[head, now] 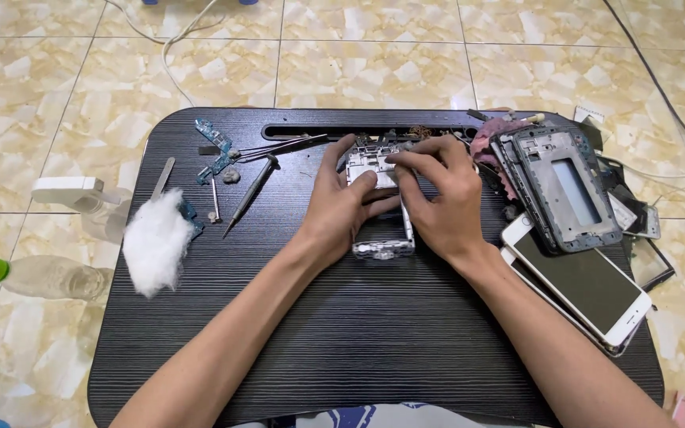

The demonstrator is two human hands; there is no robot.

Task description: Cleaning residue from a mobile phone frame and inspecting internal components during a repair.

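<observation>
We hold an open phone (380,208) with both hands: left hand (341,208) and right hand (438,202) wrap around it on the black tray (358,333).

Left hand (341,208) and right hand (440,200) meet mid-frame, fingers curled, forearms angled inward.

One head-worn camera looks steeply down and forward from above the worktop (358,333). It sits close, with the forearms entering from the bottom edge and tiled floor (374,71) filling the top.
</observation>
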